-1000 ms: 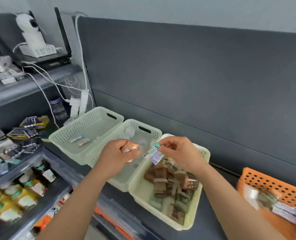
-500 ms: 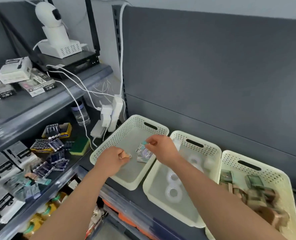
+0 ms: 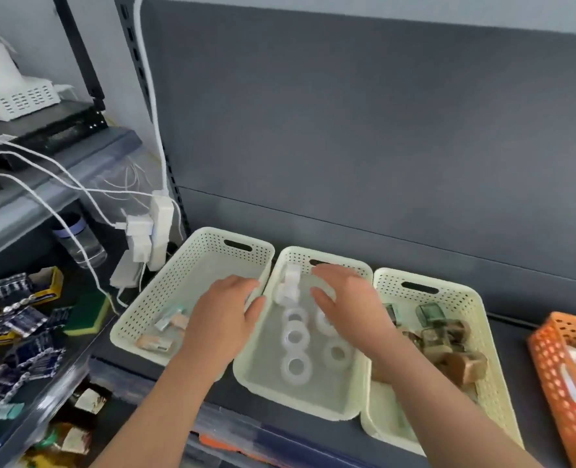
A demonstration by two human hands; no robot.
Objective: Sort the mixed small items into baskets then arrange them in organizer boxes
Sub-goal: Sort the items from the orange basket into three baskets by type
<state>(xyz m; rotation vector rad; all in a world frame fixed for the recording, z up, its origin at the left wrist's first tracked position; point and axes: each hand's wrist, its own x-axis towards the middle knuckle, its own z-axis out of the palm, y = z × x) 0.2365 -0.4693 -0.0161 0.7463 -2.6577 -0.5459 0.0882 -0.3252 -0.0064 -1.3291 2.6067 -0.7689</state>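
**Sorting stage, well advanced but unfinished.** Three cream perforated plastic baskets stand side by side, walls touching, on a dark grey shelf [image 3: 506,336].

- The left cream basket [image 3: 165,285], at 9 o'clock of the row, holds a few small teal-and-orange wrapped packets [image 3: 171,319].
- The middle cream basket [image 3: 290,401] holds clear adhesive-tape rolls [image 3: 295,366] lying flat. A blurred white plastic piece [image 3: 290,282] sits at its 12 o'clock end.
- The right cream basket [image 3: 448,282], at 3 o'clock, is heaped with small brown and green boxes [image 3: 455,352].

Each basket appears to carry one kind of item. An orange perforated plastic basket [image 3: 549,359], apart at 3 o'clock, seems to contain unsorted items, so sorting is judged incomplete. No organizer box is identifiable, so the arranging stage is judged not yet begun.

**Hands.** The left hand [image 3: 222,322] lies over the meeting rims of the left and middle baskets with its fingers bent. Whether it grips a rim cannot be told. The right hand [image 3: 350,305] hovers over the tape rolls, fingers spread and holding nothing.

**Setting.** A dark grey panel [image 3: 347,130] backs the shelf at 12 o'clock. At 9 o'clock an adjoining shelving bay carries:

- a white power strip [image 3: 160,228] with white cables;
- a clear plastic bottle [image 3: 77,241];
- a green-and-yellow sponge [image 3: 87,315];
- dark battery packs [image 3: 20,319].

At 10 o'clock a white device [image 3: 6,86] stands on an upper shelf.
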